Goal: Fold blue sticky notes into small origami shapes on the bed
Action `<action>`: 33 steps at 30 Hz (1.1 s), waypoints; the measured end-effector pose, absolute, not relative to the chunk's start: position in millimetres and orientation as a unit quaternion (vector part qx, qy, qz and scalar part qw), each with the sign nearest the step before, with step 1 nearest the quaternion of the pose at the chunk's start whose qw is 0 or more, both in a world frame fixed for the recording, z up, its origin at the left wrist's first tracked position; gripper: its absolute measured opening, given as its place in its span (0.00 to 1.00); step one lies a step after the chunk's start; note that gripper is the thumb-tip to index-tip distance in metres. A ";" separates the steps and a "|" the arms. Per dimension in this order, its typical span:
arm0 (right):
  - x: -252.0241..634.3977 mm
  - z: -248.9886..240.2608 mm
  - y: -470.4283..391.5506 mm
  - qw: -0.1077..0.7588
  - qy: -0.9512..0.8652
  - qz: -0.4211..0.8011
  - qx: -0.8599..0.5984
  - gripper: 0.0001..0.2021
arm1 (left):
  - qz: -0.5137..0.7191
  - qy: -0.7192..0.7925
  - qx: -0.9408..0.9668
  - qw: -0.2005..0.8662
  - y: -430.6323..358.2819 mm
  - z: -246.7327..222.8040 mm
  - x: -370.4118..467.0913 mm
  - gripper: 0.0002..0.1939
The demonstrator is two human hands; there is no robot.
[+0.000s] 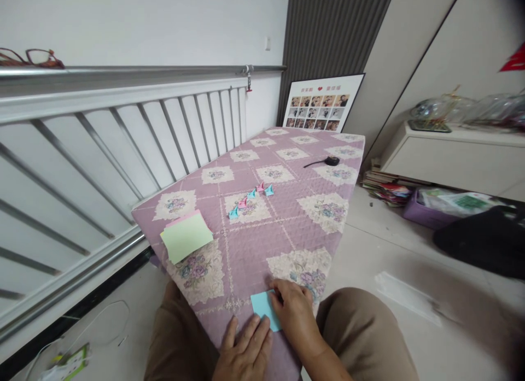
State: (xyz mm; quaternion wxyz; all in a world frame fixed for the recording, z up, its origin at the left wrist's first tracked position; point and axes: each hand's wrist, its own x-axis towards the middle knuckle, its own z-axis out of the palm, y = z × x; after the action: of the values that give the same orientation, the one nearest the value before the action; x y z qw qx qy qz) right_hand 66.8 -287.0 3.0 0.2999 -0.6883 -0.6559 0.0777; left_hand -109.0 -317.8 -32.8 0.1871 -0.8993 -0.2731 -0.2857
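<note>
A light blue square of paper (263, 306) lies on the patterned purple tablecloth at the near end of the table. My left hand (246, 351) rests flat with its fingers spread, the fingertips touching the paper's lower left edge. Curled over the right edge of the same sheet, my right hand (293, 310) holds it between thumb and fingers; that part of the paper is hidden. Farther up the table sits a row of several small folded paper pieces, pink (243, 203) and blue (233, 212). A stack of coloured paper sheets (186, 238), pale green on top, lies at the left.
A small black round object with a strap (331, 160) lies toward the table's far right. White railings (123, 140) run along the left side. Behind the table leans a framed photo board (320, 105). A purple bin (426, 209) stands on the floor at right.
</note>
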 end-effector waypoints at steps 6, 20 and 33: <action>68.0 -0.2 -288.1 0.291 -0.663 0.072 -0.686 0.06 | -0.280 -0.277 -0.902 0.179 -318.2 -30.9 -108.9 0.20; 67.1 -2.3 -287.7 0.280 -0.685 0.037 -0.672 0.07 | -0.239 -0.285 -0.913 0.168 -320.7 -31.5 -112.9 0.19; 69.2 3.8 -333.8 0.260 -0.753 0.063 -0.601 0.07 | -0.222 -0.287 -0.918 0.161 -323.3 -30.2 -114.9 0.20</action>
State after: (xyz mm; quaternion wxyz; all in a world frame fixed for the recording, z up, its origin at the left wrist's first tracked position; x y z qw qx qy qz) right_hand 69.2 -333.8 3.8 0.2605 -0.6009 -0.7531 0.0635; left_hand -114.9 -323.3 -30.2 0.1605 -0.9181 -0.2866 -0.2218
